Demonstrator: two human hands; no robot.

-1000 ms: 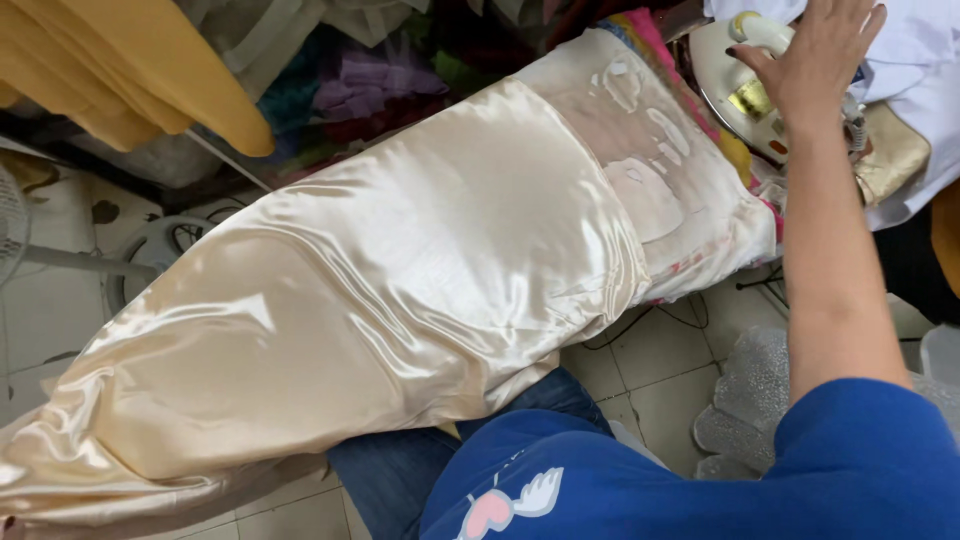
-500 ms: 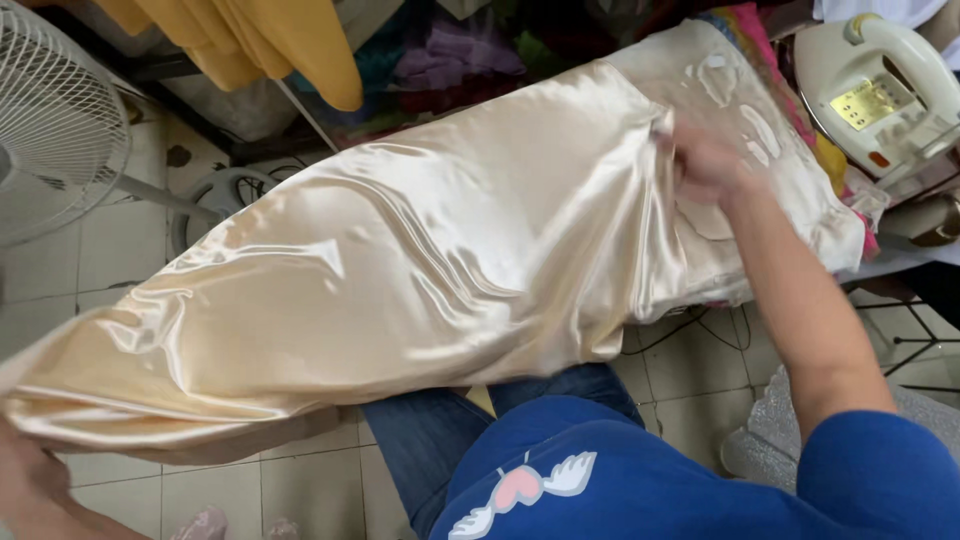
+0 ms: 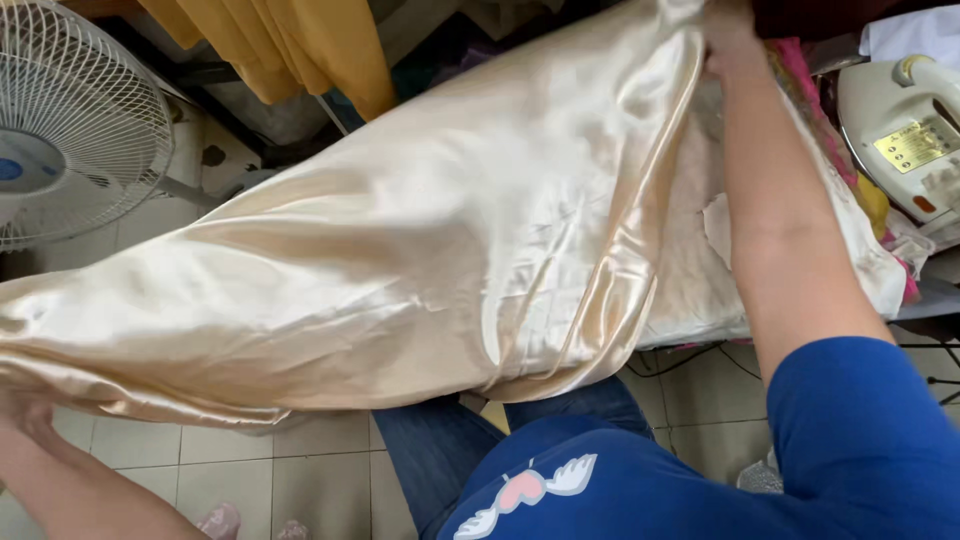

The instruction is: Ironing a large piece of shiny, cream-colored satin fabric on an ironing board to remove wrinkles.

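At the far left an electric fan (image 3: 70, 130) stood on the tiled floor (image 3: 320, 470), above and beyond the left hand (image 3: 25, 420). That hand sat at the lower left edge of view, its grip tucked under the hem of a cream satin cloth (image 3: 400, 270); the fingers were mostly hidden by the fabric, so whether they pinched it or only propped it could not be told. From there the cloth ran up and to the right, its long axis slanting from the lower left to the upper right, sagging over the floor in between. Mustard-yellow fabric (image 3: 300, 50) hung behind it, well above the left grip. Below the cloth's middle showed the person's jeans and a blue shirt (image 3: 640, 480). At the upper right the right hand (image 3: 730, 40) closed its grip on the cloth's far end, pulling it over a padded ironing board (image 3: 700, 270) that lay just under the forearm. The two hands held opposite ends, so the cloth lay between them, with the right hand nearer the board. To the right of that grip, apart from the cloth, a cream steam iron (image 3: 900, 130) rested near the board's edge.
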